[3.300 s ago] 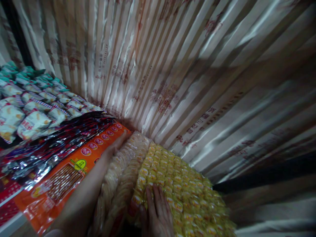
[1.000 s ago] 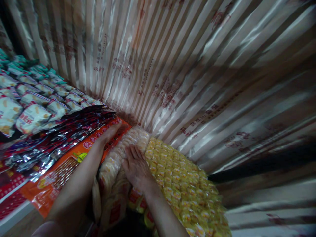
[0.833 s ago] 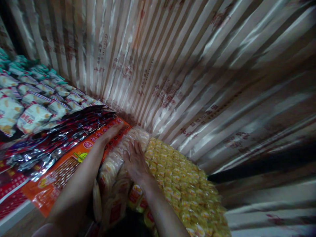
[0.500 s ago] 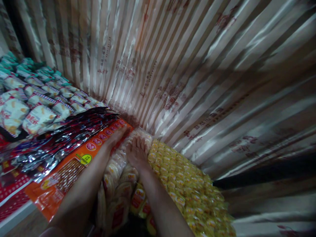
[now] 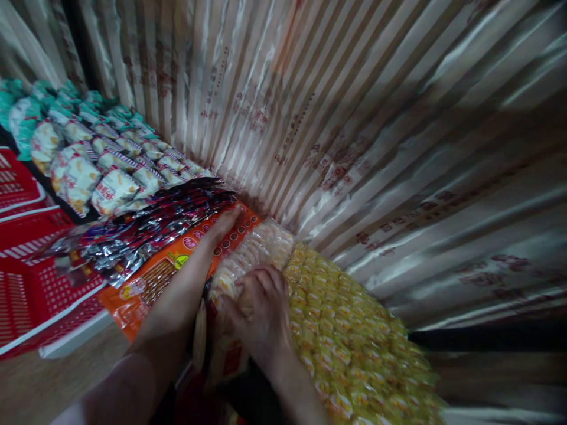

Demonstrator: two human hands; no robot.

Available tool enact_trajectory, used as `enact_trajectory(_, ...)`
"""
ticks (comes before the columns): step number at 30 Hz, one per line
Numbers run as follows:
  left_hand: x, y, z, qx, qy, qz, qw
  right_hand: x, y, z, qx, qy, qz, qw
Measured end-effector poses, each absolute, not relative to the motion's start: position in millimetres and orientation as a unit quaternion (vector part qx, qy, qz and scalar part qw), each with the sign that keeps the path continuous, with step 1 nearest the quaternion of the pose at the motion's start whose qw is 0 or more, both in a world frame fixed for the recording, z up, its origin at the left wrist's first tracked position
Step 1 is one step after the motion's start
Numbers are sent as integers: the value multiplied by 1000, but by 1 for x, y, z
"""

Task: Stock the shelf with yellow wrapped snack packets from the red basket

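Two hands: both on the goods, just below the middle of the view
Left hand (image 5: 227, 224): reaches towards 12 o'clock across the upper part of the orange pack (image 5: 130, 304), fingers stretched out; whether it grips anything, I cannot tell
Right hand (image 5: 266, 310): partly open over the pale wrapped packets (image 5: 239, 257), fingers bent, thumb apart, a packet showing between them; a firm hold cannot be told
Pale wrapped packets: in a band towards 7 o'clock, between the orange pack and the yellow packets (image 5: 349, 336)
Yellow packets: close rows at 5 o'clock, small labels too blurred to read
Orange pack: at 8 o'clock, with round pink badges, a yellow-green oval label and pictured brown sticks; lettering unreadable
Dark foil packs (image 5: 153, 224): overlapping at 9 o'clock, glossy
White bags (image 5: 116, 190): at 9 to 10 o'clock, teal tops, red characters, not clearly legible
Red baskets (image 5: 42, 280): at 8 o'clock
Pleated sheeting (image 5: 248, 147): from 10 to 3 o'clock, reddish characters and flowers squeezed by the folds
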State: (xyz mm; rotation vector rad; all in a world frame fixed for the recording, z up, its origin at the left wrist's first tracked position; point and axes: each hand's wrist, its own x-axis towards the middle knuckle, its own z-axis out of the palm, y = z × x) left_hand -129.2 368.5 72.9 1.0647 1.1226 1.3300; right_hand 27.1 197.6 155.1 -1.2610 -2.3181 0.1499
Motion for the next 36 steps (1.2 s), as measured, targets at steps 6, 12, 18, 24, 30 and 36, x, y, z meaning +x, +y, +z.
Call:
enact_trajectory(6,-129,364,81,410,474,574,528,7,149,148,-458,-868,35,188)
enact_trajectory(12,-133,362,97,415,480,581,510,3,153,137,-446,-865,24,229)
enact_trajectory(18,-142,312,134,532,469,566,421,0,160,137,-456,-862,23,223)
enact_trajectory(24,-132,193,117,610,572,515,187,-8,169,127,-466,-852,14,239)
enact_trajectory(30,-95,120,55,581,649,483,86,-4,171,116,-499,-832,43,237)
enact_trajectory(36,-67,112,31,565,663,491,-3,-1,181,133,-506,-845,40,170)
